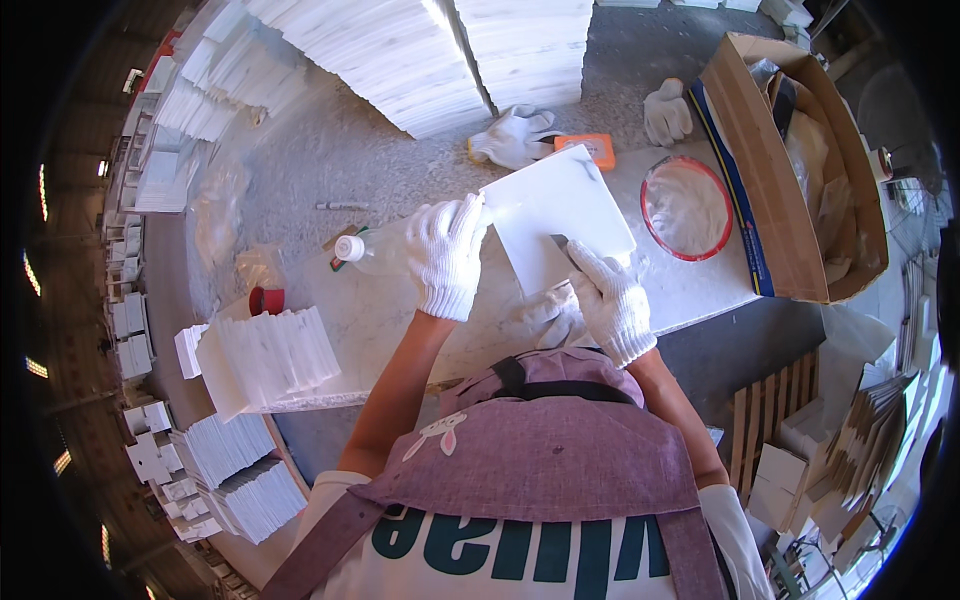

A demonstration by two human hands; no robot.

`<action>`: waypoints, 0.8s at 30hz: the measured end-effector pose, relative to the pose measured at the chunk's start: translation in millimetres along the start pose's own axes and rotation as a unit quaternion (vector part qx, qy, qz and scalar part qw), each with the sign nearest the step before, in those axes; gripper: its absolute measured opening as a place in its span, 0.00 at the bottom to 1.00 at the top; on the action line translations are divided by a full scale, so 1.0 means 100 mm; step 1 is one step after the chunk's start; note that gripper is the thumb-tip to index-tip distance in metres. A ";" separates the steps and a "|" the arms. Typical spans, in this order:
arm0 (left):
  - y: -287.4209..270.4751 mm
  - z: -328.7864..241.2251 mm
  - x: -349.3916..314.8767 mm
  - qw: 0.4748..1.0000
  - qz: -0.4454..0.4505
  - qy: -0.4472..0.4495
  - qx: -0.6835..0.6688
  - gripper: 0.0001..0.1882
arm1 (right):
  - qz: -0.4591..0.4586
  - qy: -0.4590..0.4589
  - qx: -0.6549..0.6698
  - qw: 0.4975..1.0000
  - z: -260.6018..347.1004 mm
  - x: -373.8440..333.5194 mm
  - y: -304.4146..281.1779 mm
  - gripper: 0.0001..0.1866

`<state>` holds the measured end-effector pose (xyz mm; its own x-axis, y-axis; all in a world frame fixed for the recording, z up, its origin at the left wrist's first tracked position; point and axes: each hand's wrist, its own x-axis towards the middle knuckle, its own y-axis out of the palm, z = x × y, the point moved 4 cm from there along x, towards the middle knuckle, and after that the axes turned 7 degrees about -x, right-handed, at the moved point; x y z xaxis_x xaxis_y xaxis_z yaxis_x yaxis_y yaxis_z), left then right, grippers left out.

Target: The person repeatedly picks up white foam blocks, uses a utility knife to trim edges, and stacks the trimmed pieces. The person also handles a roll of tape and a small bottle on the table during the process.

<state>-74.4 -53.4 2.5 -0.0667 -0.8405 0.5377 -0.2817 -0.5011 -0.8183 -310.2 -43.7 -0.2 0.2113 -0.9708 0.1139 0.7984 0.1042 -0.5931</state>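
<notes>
A square white tile (560, 205) with faint grey marks is tilted over the worktable. My left hand (445, 258), in a white knit glove, pinches its left corner. My right hand (612, 308), gloved alike, is at the tile's near edge with fingers bent over its face. A small grey blade-like piece (562, 243) shows at those fingertips; its exact kind is unclear. Beneath the tile, near my body, a crumpled white glove (553, 318) rests on the table. Beside my left hand lies a clear bottle (375, 250) with a white cap.
A red-rimmed round tub (688, 208) of white powder stands right, beside an open cardboard box (800, 190). Beyond the tile are loose gloves (512, 138), an orange box (590, 150) and tall tile stacks (520, 50). More tiles (275, 360) stand left, near a red tape roll (266, 300).
</notes>
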 end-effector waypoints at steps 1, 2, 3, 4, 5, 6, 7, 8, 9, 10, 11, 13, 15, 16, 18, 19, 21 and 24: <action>0.01 0.00 0.00 1.000 0.002 -0.001 0.001 0.27 | 0.003 0.003 0.000 1.000 0.00 0.00 0.00 0.18; 0.01 -0.01 0.01 1.000 -0.001 0.003 0.005 0.27 | 0.004 0.000 -0.004 1.000 0.00 0.00 0.00 0.18; 0.01 -0.03 0.02 1.000 -0.005 0.006 0.008 0.27 | 0.005 -0.003 -0.009 1.000 0.00 0.00 -0.01 0.18; 0.01 -0.04 0.03 1.000 -0.008 0.010 0.011 0.27 | 0.005 -0.006 -0.013 1.000 0.00 0.00 -0.01 0.18; 0.01 -0.04 0.04 1.000 -0.007 0.012 0.015 0.27 | 0.006 -0.006 -0.014 1.000 0.00 0.00 0.00 0.18; 0.01 -0.04 0.05 1.000 -0.007 0.013 0.019 0.26 | 0.006 -0.007 -0.016 1.000 0.00 0.00 -0.01 0.18; 0.01 -0.04 0.06 1.000 -0.006 0.014 0.023 0.26 | 0.006 -0.007 -0.017 1.000 0.00 0.00 -0.01 0.18; 0.01 -0.05 0.07 1.000 -0.003 0.014 0.026 0.26 | 0.003 -0.011 -0.015 1.000 0.00 0.00 -0.01 0.18; 0.01 -0.05 0.08 0.999 -0.001 0.015 0.029 0.26 | 0.000 -0.014 -0.014 1.000 0.00 0.00 -0.01 0.18; 0.00 -0.05 0.09 0.999 0.001 0.015 0.032 0.25 | -0.003 -0.018 -0.013 1.000 0.00 0.00 -0.01 0.18; 0.00 -0.05 0.09 0.999 0.000 0.018 0.035 0.25 | -0.001 -0.019 -0.015 1.000 0.01 0.01 -0.01 0.18; 0.01 -0.05 0.10 0.999 -0.001 0.023 0.041 0.25 | 0.001 -0.022 -0.021 1.000 0.01 0.01 -0.02 0.17; 0.00 -0.07 0.12 0.999 0.004 0.024 0.038 0.24 | 0.001 -0.023 -0.019 1.000 -0.01 0.01 0.00 0.17; -0.01 -0.07 0.13 0.999 0.007 0.024 0.036 0.24 | 0.001 -0.024 -0.017 1.000 -0.01 0.01 0.01 0.17; -0.03 -0.08 0.14 0.999 0.006 0.026 0.036 0.24 | 0.016 -0.003 -0.014 1.000 0.01 0.01 -0.01 0.17; -0.03 -0.09 0.14 0.999 0.005 0.028 0.036 0.24 | 0.023 0.008 -0.012 1.000 0.02 0.02 -0.02 0.17; -0.02 -0.08 0.14 0.999 0.005 0.031 0.035 0.24 | 0.013 -0.001 -0.004 1.000 0.01 0.01 -0.01 0.17; -0.02 -0.08 0.15 0.999 0.003 0.034 0.033 0.24 | 0.002 -0.014 -0.003 1.000 0.01 0.01 -0.01 0.17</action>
<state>-82.7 -62.8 14.0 -0.1342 -0.8286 0.5435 -0.2175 -0.5105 -0.8319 -310.2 -44.5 1.6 0.2302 -0.9638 0.1346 0.7939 0.1060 -0.5987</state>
